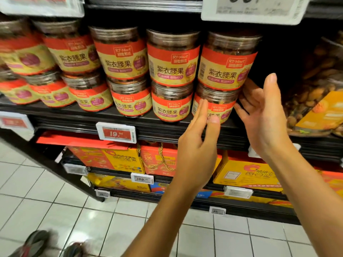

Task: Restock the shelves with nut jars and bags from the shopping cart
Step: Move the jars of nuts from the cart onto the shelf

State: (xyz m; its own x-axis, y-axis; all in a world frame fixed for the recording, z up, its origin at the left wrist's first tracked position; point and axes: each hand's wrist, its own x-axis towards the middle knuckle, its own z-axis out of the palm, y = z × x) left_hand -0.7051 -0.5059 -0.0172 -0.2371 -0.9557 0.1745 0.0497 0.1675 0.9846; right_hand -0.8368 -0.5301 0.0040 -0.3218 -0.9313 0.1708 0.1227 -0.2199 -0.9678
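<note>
1. Head view: a dark shelf (89, 115) carries clear nut jars with red and yellow labels, stacked two high in a row that runs from the left edge to just right of centre.
2. The rightmost stack has an upper jar (229, 60) standing on a lower jar (213, 103); both are upright with their labels facing out.
3. The left hand (197, 141) is raised in front of the lower jar, fingers (201, 112) straight and close together, thumb spread a little; it grips nothing, and whether the fingertips touch the jar cannot be told.
4. The right hand (263, 112) is spread open at the right side of the same stack, palm turned toward the jars, thumb pointing up; its fingers reach behind the stack's right edge, near where the two jars meet, and appear to touch it. It is not closed round anything.
5. To the right of the stack is a dark gap, then bags of nuts (319, 101) with an orange label lying on the same shelf.
6. A price tag (117, 133) reading 19 hangs on the shelf's front edge, left of the left hand.
7. The lower shelves hold orange and red gift boxes (118, 158), one with a gold rope handle.
8. Below is a white tiled floor (55, 201); blurred shoes (37, 243) show at the bottom left corner.
</note>
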